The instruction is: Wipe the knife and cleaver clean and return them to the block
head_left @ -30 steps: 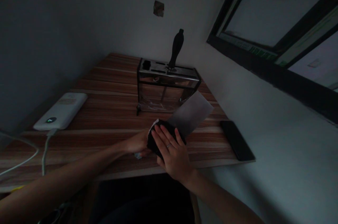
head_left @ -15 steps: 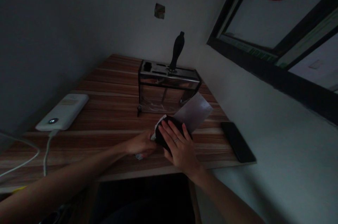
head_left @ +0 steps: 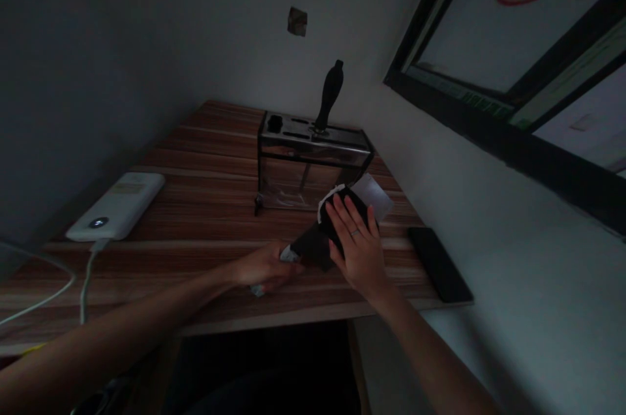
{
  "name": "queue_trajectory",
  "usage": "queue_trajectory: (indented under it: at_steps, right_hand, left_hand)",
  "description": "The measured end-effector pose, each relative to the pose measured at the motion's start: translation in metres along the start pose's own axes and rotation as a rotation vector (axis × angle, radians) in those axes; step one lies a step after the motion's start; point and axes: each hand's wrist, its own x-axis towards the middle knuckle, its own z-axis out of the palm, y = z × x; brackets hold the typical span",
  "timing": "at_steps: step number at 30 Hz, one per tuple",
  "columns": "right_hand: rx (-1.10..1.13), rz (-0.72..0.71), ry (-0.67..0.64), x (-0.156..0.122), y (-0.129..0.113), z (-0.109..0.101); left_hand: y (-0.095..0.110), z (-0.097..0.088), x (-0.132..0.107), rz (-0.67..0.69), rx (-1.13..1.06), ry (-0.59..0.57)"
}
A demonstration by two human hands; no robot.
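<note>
Gripping the handle (head_left: 289, 254), the left hand (head_left: 270, 266) holds the cleaver (head_left: 313, 246) over the table (head_left: 205, 203); the right hand (head_left: 360, 252) rests flat on the black cloth (head_left: 327, 222) around its blade (head_left: 374, 196). Probably this cleaver is stiff, rather heavy, sharp; the handle is the safest hold.

1. Left hand (head_left: 268, 265) grips the cleaver (head_left: 317, 248); its blade (head_left: 374, 196) slants away rightward;
2. Right hand (head_left: 359, 245) lies flat, fingers straight, on a black cloth (head_left: 325, 226) over the blade;
3. Knife block (head_left: 313, 147) stands behind; phone (head_left: 440, 265) lies right, power bank (head_left: 117, 206) left.
</note>
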Motion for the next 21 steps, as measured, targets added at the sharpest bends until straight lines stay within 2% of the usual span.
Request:
queue_trajectory:
  at_steps: [4,10,21]
  right_hand:
    - [-0.022,0.049,0.053,0.005,0.012,-0.003]
    - [-0.038,0.095,0.102,0.014,0.026,-0.008]
    - [0.01,0.124,0.174,0.026,0.041,-0.016]
  left_hand:
    - [0.003,0.001,-0.001,-0.023,0.011,0.011]
    - [0.005,0.003,-0.002,0.013,0.008,0.001]
    - [0.001,0.0,-0.002,-0.015,-0.02,-0.022]
